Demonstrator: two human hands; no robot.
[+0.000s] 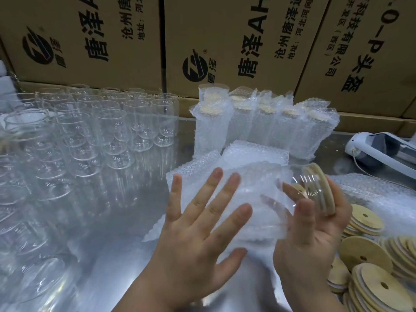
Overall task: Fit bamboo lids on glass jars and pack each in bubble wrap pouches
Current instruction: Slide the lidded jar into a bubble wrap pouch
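Observation:
My right hand (315, 226) grips a glass jar (299, 183) lying on its side, its bamboo lid (319, 190) fitted and facing right. Most of the jar sits inside a bubble wrap pouch (252, 199). My left hand (198, 226) lies flat against the pouch's left side with its fingers spread and straight. Several bare glass jars (108, 127) stand in rows on the left. Several packed jars (265, 122) stand upright in pouches at the back. Loose bamboo lids (369, 266) with centre holes are heaped at the lower right.
A stack of flat bubble wrap pouches (254, 152) lies behind my hands on the steel table (126, 221). Printed cardboard boxes (225, 41) wall off the back. A white device (382, 149) with a cord lies at the right edge.

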